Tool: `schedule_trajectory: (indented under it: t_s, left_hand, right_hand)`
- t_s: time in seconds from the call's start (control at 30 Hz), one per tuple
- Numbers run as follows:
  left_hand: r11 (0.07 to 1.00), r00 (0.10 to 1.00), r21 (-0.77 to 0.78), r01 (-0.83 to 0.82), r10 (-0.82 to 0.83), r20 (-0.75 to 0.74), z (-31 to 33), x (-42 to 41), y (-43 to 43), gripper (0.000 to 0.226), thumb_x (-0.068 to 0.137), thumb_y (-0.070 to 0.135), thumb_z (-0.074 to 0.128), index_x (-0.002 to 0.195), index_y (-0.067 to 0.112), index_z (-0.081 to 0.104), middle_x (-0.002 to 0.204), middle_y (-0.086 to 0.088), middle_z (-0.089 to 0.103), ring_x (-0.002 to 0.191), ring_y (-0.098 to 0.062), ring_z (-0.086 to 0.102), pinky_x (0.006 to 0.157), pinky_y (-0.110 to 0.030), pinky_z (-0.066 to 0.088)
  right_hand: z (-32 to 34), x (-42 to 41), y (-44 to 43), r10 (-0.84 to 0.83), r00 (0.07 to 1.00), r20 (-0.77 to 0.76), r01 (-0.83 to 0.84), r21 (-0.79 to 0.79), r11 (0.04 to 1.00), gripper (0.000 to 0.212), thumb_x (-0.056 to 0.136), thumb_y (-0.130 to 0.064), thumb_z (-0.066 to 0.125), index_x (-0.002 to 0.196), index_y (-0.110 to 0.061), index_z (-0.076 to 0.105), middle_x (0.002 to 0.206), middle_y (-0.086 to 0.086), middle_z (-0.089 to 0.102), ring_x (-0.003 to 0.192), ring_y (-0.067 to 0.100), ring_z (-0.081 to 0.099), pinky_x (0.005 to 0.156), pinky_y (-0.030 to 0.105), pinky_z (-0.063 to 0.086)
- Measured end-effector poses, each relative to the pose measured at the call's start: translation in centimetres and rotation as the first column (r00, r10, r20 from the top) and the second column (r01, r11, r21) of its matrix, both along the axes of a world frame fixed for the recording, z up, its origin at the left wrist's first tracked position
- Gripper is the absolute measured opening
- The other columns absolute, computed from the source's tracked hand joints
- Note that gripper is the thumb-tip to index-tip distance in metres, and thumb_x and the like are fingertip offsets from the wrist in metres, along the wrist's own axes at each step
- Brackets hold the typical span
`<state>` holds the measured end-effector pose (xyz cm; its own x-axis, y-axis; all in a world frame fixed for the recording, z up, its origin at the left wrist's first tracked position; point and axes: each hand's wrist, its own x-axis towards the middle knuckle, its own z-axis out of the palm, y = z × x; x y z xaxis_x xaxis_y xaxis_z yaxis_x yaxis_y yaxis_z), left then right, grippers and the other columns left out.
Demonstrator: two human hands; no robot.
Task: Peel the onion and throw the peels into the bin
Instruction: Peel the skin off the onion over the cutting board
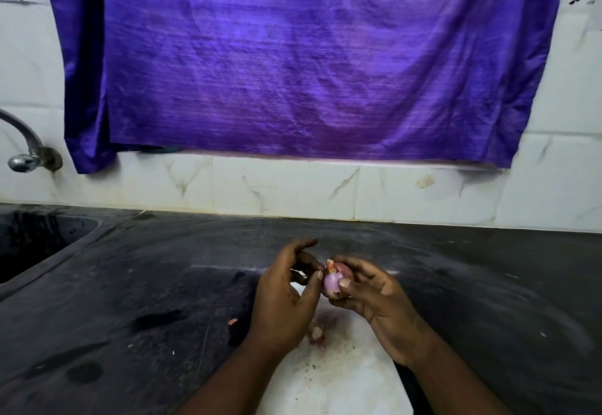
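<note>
Mid-peel, by the look of it: small purple onion [335, 279] held above the far end of the white cutting board [342, 375], near the front edge of the dark counter [163, 268]. Mostly bare and glossy already, with a dry orange tuft at the stem tip. Right hand [374, 297] wrapped round the bulb from the right, thumb pressed on its near face. Left hand [286, 294] close alongside, thumb and forefinger pinched at the stem end, other fingers spread upward. Hands together, both on the bulb. A loose scrap of peel [317, 333] lying on the board below. Next move probably pulling the stem skin free, then gathering scraps. No bin in view. Sink [39, 242] at the counter's far left corner.
</note>
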<state>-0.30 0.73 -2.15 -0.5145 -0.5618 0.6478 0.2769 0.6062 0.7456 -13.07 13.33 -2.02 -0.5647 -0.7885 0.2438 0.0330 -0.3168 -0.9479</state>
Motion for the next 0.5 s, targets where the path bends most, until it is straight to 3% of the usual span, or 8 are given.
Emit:
schedule_trajectory:
  t_s: [0.13,0.23,0.37,0.5]
  left_hand:
    - [1.000,1.000,0.013,0.017,-0.018,0.003,-0.02,0.01,0.04,0.053,0.093,0.001,0.070,0.134,0.033,0.058,0.098,0.015,0.069,0.089,-0.012,0.069,0.069,-0.026,0.058]
    - [1.000,1.000,0.019,0.014,-0.014,0.012,-0.13,-0.07,0.03,0.055,0.095,0.002,0.068,0.137,0.034,0.055,0.101,0.016,0.067,0.091,-0.012,0.069,0.071,-0.032,0.060]
    - [0.999,0.999,0.041,0.030,-0.032,0.032,-0.43,-0.36,-0.26,0.057,0.097,0.004,0.066,0.141,0.038,0.051,0.104,0.017,0.065,0.093,-0.014,0.070,0.073,-0.042,0.064]
    - [1.000,0.999,0.014,0.025,-0.026,0.040,-0.42,-0.23,-0.12,0.053,0.100,0.007,0.061,0.140,0.039,0.050,0.103,0.018,0.064,0.094,-0.010,0.068,0.070,-0.033,0.062]
  right_hand:
    - [-0.05,0.17,0.04,-0.027,0.994,-0.104,0.030,0.031,0.999,0.053,0.075,-0.008,0.084,0.125,-0.017,0.071,0.126,0.005,0.075,0.119,0.023,0.071,0.101,0.042,0.058]
    - [-0.09,0.10,0.07,-0.048,0.989,-0.137,0.053,0.036,0.998,0.050,0.076,-0.010,0.084,0.124,-0.021,0.073,0.126,0.003,0.075,0.118,0.022,0.071,0.100,0.039,0.058]
    - [-0.09,0.03,0.10,-0.041,0.993,-0.112,0.045,0.035,0.998,0.044,0.080,-0.010,0.081,0.122,-0.022,0.074,0.124,0.004,0.076,0.116,0.025,0.072,0.091,0.040,0.062]
    - [-0.31,-0.21,0.03,-0.041,0.997,-0.072,0.042,0.020,0.999,0.043,0.079,-0.013,0.076,0.121,-0.018,0.072,0.123,0.007,0.076,0.106,0.029,0.075,0.079,0.037,0.061]
